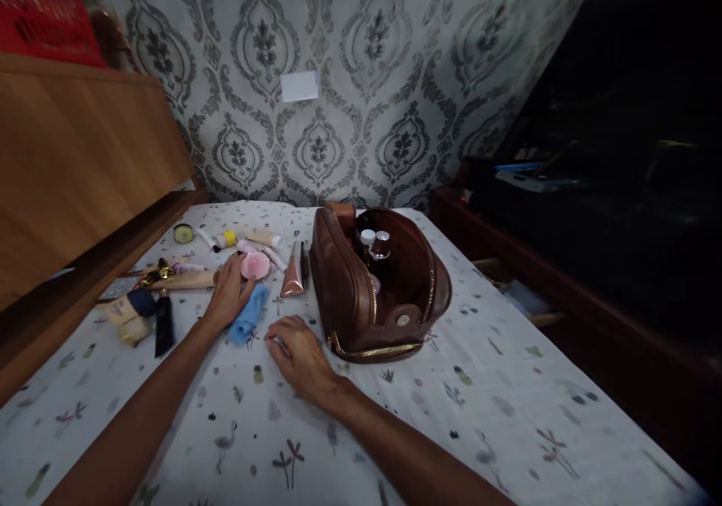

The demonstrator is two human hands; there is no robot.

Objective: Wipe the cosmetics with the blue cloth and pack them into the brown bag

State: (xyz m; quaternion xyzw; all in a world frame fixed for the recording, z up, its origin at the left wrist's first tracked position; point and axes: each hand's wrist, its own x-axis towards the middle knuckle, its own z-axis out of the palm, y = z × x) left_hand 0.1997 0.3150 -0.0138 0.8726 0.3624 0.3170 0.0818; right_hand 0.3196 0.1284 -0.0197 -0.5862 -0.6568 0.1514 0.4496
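My left hand (229, 293) reaches among the loose cosmetics, its fingers and thumb closed at the edge of a round pink compact (256, 265). A folded blue cloth (248, 315) lies just below that hand. My right hand (300, 357) rests low over the sheet, fingers loosely bent and a little apart, with nothing seen in it. Beside it stands a brown leather cosmetic bag (347, 295), unzipped and gaping. Inside the bag are a white-capped bottle (368, 237) and a silver-capped jar (380, 245). A rose-gold tube (294, 271) lies left of the bag.
Far left are a black tube (164, 325), a beige bottle with a dark cap (125, 309) and a green-lidded round jar (183, 233). Several more tubes lie farther back. A wooden headboard (84, 137) borders the left; patterned wallpaper (361, 115) rises behind.
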